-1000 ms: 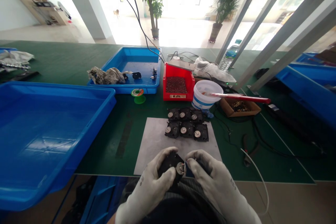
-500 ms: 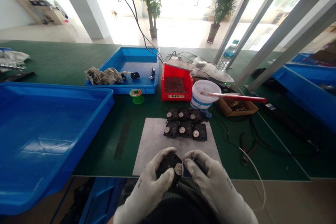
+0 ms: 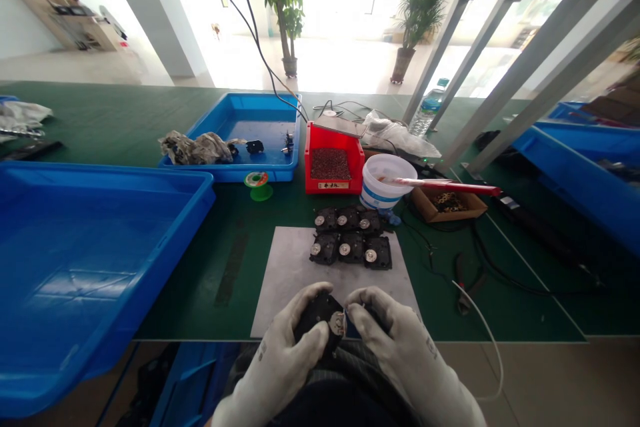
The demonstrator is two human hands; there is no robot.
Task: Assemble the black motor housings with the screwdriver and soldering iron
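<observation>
My left hand (image 3: 293, 340) wears a white glove and is closed around a black plastic part (image 3: 316, 315) with a round silver disc (image 3: 337, 323) on it. Gloved as well, my right hand (image 3: 387, 330) has its fingers pinched together close to the disc's right edge. Whatever lies between those fingertips is too small and too hidden to name. Both hands are over the front edge of a white sheet (image 3: 285, 280). Beyond them, several similar black parts with silver discs (image 3: 350, 248) stand in two rows, partly on that sheet.
A large blue tray (image 3: 190, 213) lies left; another blue tray (image 3: 230, 173) is behind. A green solder spool (image 3: 260, 190), red bin of small pieces (image 3: 334, 185), white bucket (image 3: 383, 197) and cardboard box (image 3: 430, 210) line the middle. Pliers (image 3: 465, 290) and a pale cable (image 3: 493, 340) lie right.
The view has shifted slightly. Both hands keep nearly the same hold, the left on the black part, the right pinched beside its disc.
</observation>
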